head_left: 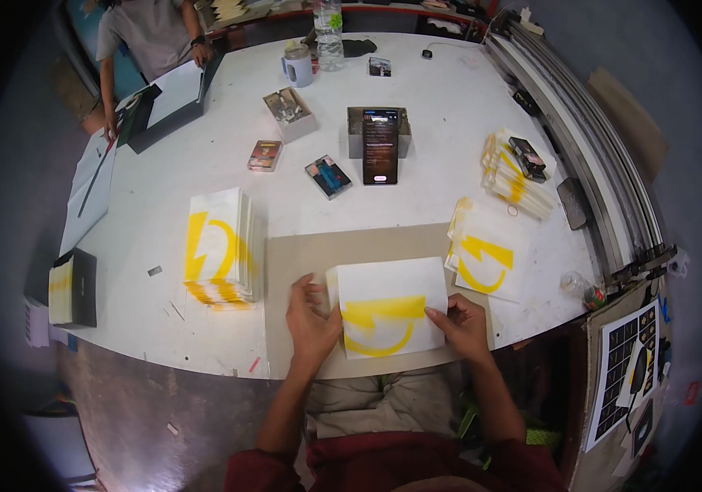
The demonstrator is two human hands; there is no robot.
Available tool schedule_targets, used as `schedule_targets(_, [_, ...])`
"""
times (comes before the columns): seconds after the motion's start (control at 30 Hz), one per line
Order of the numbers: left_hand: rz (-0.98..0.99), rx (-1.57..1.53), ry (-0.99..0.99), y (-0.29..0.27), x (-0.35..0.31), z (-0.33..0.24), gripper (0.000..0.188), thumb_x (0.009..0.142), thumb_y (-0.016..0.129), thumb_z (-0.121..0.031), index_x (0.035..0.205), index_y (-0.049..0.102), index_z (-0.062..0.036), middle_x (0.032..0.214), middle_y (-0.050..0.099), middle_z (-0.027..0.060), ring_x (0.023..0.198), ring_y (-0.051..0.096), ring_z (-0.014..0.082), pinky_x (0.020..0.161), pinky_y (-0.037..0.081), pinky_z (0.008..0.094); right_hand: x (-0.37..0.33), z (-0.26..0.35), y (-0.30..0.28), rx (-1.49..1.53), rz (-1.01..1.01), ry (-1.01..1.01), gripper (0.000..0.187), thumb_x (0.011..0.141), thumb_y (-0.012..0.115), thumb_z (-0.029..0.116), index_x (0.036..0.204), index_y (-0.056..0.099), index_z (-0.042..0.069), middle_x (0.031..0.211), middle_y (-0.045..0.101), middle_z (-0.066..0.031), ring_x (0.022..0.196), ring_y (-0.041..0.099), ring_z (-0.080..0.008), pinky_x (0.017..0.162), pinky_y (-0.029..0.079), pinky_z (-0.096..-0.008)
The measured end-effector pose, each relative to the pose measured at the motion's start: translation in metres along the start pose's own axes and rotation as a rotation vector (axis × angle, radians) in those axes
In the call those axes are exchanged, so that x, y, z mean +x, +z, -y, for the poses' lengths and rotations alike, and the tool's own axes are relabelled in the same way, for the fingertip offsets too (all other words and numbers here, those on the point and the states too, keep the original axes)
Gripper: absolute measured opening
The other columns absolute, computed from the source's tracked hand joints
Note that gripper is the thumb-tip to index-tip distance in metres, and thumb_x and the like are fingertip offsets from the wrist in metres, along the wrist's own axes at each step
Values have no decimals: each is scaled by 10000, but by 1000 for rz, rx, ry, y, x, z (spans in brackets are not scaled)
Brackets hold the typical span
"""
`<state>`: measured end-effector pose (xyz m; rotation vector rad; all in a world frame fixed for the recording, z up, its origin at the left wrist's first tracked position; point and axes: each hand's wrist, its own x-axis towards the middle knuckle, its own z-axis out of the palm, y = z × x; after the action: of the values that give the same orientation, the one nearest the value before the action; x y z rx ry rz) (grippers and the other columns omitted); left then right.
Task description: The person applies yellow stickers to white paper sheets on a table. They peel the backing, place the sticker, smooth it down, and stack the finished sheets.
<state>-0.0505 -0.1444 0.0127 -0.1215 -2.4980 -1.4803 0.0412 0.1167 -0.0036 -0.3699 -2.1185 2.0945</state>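
A white folded paper piece [392, 283] with a yellow printed shape lies in front of me on a grey-brown board [302, 254]. My right hand [464, 330] grips its right edge, thumb on top and fingers underneath. At the opposite edge is my left hand [312, 328], its thumb side against the paper and its fingers spread. A narrow fold shows along that left edge. To the left of the board stands a tall stack of similar yellow-printed papers [220, 246]. More printed papers [490, 254] lie in a loose pile to the right.
A phone [380, 148] leans upright against a grey box [404, 135]. Small packs [329, 176], an open box [289, 113], a mug [297, 66] and a water bottle [329, 37] stand farther back. Metal rails [588, 148] line the right edge. Another person [150, 37] works at far left.
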Motion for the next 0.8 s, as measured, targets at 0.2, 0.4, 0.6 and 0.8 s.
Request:
schedule_targets(0.2, [223, -508, -277, 2, -8, 28, 388, 942, 726, -59, 1284, 577, 49, 947, 720, 83, 783, 645, 106, 691, 519, 256, 5, -6, 4, 52, -5, 135, 126, 920, 746, -38, 1020, 672, -27, 991, 754, -74, 876, 700, -110, 820, 563, -269])
schedule_targets(0.4, [476, -910, -620, -5, 3, 8, 262, 1046, 629, -150, 1203, 665, 57, 999, 745, 83, 916, 691, 111, 838, 538, 271, 18, -2, -6, 334, 74, 288, 164, 966, 724, 58, 1097, 690, -34, 977, 750, -75, 843, 696, -104, 793, 561, -274])
schedule_targets(0.6, [867, -661, -341, -3, 32, 15, 269, 1011, 689, -168, 1180, 715, 40, 1084, 763, 81, 989, 686, 126, 894, 533, 296, 46, 12, 3, 458, 203, 439, 303, 1010, 681, 153, 1200, 687, -84, 1096, 751, -136, 901, 732, -172, 828, 586, -312])
schedule_targets(0.8, [820, -591, -444, 18, 52, 28, 297, 1018, 685, -216, 1173, 724, 34, 1083, 763, 80, 945, 700, 138, 895, 538, 303, 73, 14, 8, 433, 182, 485, 382, 997, 708, 267, 1140, 705, -86, 1040, 758, -134, 845, 735, -169, 762, 592, -302])
